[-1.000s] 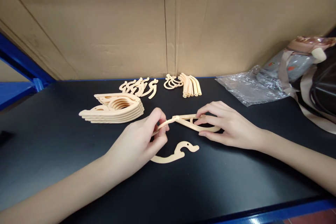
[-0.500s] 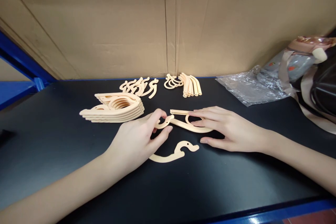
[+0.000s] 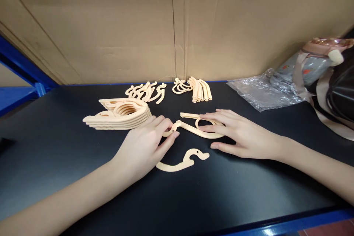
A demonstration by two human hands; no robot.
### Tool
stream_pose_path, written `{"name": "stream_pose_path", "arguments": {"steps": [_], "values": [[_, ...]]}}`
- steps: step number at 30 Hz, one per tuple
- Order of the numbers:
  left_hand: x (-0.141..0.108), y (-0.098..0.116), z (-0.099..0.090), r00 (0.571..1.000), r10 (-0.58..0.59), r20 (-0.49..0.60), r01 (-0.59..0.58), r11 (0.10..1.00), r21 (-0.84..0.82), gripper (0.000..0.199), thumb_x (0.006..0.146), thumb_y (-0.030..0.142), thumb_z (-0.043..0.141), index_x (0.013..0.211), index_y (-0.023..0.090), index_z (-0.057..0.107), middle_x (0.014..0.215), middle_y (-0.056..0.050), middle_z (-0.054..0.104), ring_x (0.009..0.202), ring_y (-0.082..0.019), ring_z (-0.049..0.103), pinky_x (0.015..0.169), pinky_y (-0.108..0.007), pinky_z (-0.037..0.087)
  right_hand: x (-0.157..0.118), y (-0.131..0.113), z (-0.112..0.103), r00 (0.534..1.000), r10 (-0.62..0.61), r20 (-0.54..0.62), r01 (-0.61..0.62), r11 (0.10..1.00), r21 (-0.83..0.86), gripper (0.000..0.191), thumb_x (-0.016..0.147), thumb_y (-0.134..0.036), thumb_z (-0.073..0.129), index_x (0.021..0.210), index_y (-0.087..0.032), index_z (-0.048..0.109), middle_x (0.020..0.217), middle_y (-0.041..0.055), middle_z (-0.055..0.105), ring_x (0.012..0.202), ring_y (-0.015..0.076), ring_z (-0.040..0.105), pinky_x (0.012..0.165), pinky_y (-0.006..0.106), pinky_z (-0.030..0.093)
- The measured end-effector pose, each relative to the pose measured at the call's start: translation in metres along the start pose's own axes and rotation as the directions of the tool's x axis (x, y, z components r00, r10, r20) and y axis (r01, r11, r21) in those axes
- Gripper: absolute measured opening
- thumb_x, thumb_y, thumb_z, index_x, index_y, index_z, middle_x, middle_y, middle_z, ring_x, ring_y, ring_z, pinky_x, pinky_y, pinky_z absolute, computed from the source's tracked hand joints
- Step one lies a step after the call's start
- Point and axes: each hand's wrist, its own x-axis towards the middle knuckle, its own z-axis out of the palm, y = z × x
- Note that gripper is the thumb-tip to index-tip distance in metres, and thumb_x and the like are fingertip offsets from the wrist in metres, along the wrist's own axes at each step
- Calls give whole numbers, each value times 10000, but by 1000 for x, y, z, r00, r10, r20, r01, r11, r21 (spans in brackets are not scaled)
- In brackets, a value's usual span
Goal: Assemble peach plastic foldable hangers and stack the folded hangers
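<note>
My left hand (image 3: 148, 136) pinches a small cream curved hook piece (image 3: 174, 128) between thumb and fingers; part of it is hidden behind them. Its visible end lies against the end of a folding hanger's long arm (image 3: 193, 131). Over the bend of that hanger rests my right hand (image 3: 235, 131), fingers stretched out and thumb apart, pressing on it from above. A ring-shaped part (image 3: 198, 122) shows inside the bend, partly under the fingers. Nearer to me lies another curved hook piece (image 3: 177, 166) on the black tabletop (image 3: 221, 191), its left end behind my left hand.
A stack of folded hangers (image 3: 118, 118) sits at left. Along the back lie several loose hooks (image 3: 146, 90), ring parts (image 3: 181, 86) and curved arms (image 3: 200, 90). A clear plastic bag (image 3: 260, 92), a strapped bottle (image 3: 309, 62) and a black bag (image 3: 343, 92) occupy the right.
The hook piece in my left hand has turned and now overlaps the end of the hanger's arm. My right hand stays nearly still on the hanger.
</note>
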Motion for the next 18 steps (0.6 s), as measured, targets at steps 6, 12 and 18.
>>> {"name": "stream_pose_path", "arguments": {"steps": [6,12,18], "values": [[1,0,0,999,30,9,-31,999,14,281,984,289,345,797,188,529,765,-21,561,718,-192,530,613,-290,388,-1,1,3,999,-16,-40,17,999,37,337,942,-221,517,1269,-247,590,1421,103,523,1306,243,508,1164,577,257],[-1,-2,4,998,49,-32,-49,999,0,262,964,283,331,795,196,511,745,-10,553,653,-176,532,564,-275,366,-1,-1,0,1000,23,-4,-22,997,79,289,919,-179,503,1172,-252,621,1438,89,506,1373,242,432,1167,595,224],[-4,2,1,998,-11,68,16,998,-63,216,909,278,353,716,217,428,604,40,516,483,-130,468,481,-248,293,3,-4,2,998,35,-46,-30,993,115,178,895,-342,604,1018,-223,653,1449,105,485,1386,272,397,1159,590,234]]}}
